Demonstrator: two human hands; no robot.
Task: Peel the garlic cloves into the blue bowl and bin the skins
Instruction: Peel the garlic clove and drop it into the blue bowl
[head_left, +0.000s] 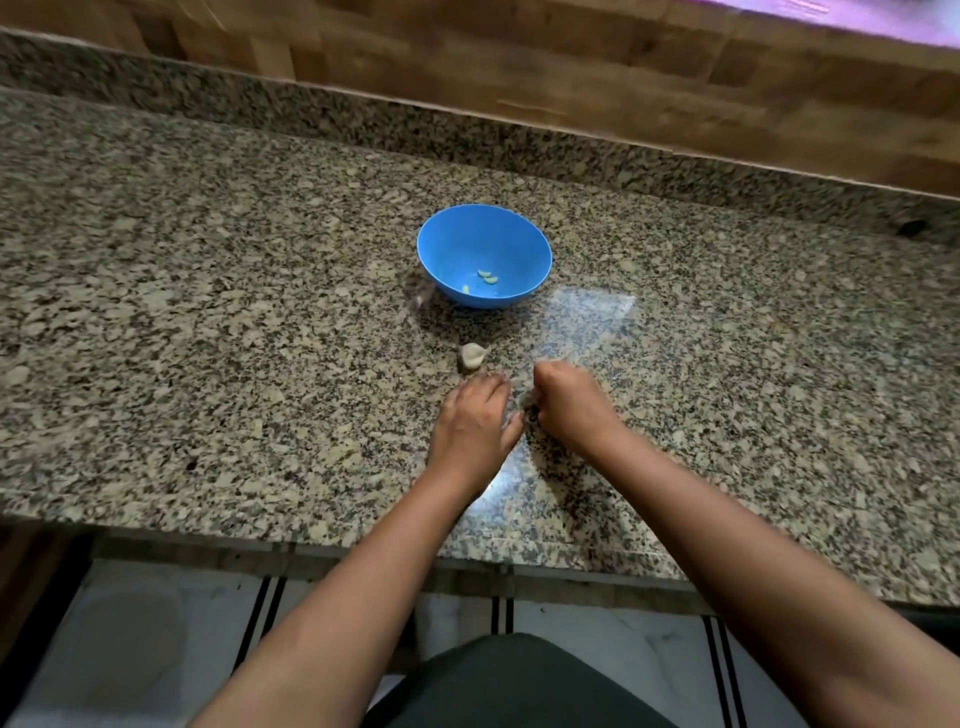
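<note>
A blue bowl (447, 249) stands on the speckled granite counter (208, 322) and holds three peeled garlic cloves (487, 277). An unpeeled piece of garlic (471, 356) lies on the counter in front of the bowl. Just below it my left hand (475, 423) lies palm down, fingers straight, fingertips close to the garlic. My right hand (569, 408) is beside it with curled fingers. Something pale shows between the two hands, too blurred to name. What my right fingers hold is hidden.
A granite upstand and a wooden wall run behind the counter. The counter's front edge lies close below my forearms, with tiled floor beneath. A shiny reflection patch sits right of the bowl. No bin is in view.
</note>
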